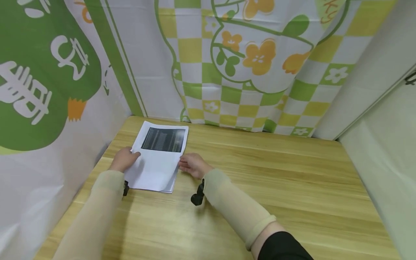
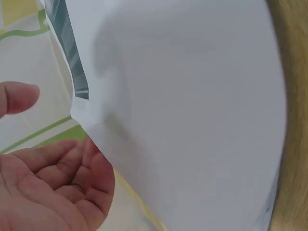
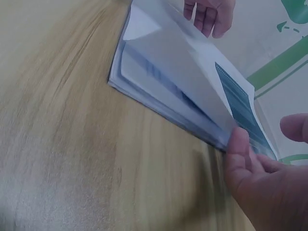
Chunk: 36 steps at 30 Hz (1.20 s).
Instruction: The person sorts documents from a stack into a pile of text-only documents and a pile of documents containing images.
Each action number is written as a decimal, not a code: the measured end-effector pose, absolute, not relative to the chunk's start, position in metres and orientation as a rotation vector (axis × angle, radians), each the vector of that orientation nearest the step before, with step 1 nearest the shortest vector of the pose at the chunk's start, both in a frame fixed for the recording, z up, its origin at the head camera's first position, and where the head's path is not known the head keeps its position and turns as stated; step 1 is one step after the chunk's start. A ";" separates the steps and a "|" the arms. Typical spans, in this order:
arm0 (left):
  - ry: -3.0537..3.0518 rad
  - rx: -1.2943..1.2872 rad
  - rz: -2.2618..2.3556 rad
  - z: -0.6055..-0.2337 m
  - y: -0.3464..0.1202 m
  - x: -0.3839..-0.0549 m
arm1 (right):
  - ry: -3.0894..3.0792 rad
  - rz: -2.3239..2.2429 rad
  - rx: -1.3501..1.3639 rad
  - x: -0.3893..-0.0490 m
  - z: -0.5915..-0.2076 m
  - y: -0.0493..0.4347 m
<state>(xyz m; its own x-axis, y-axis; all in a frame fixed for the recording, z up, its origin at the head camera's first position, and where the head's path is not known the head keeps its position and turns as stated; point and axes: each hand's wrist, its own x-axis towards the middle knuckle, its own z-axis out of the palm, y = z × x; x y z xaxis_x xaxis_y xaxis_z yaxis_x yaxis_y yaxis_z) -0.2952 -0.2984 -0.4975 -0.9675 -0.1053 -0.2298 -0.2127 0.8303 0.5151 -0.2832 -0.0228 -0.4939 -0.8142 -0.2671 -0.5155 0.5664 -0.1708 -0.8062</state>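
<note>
A stack of white paper sheets (image 1: 152,164) lies on the table at the left, the top sheet bearing a dark printed block (image 1: 163,139) on its far half. Beside the stack's left edge is my left hand (image 1: 124,159); in the left wrist view its fingers (image 2: 98,180) are bent at the paper's edge, with the thumb apart from them. At the right edge, my right hand (image 1: 194,165) touches the top sheet with its fingertips (image 3: 237,142), the thumb held away. The top sheet bows up, showing a gap over printed pages beneath in the right wrist view.
The wooden table (image 1: 276,187) stretches right and toward me. A patterned curtain (image 1: 240,101) hangs along the back edge, and a white and green sheet (image 1: 58,151) hangs at the left. Each wrist wears a small black camera mount (image 1: 198,195).
</note>
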 end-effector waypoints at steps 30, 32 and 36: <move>2.648 -0.180 1.163 -0.511 -0.268 -0.302 | 2.077 -1.808 0.283 -0.282 -0.510 0.038; 2.639 -0.190 1.187 -0.512 -0.266 -0.302 | 2.081 -1.804 0.278 -0.281 -0.509 0.041; 2.637 -0.208 1.218 -0.513 -0.261 -0.303 | 2.090 -1.804 0.279 -0.282 -0.510 0.047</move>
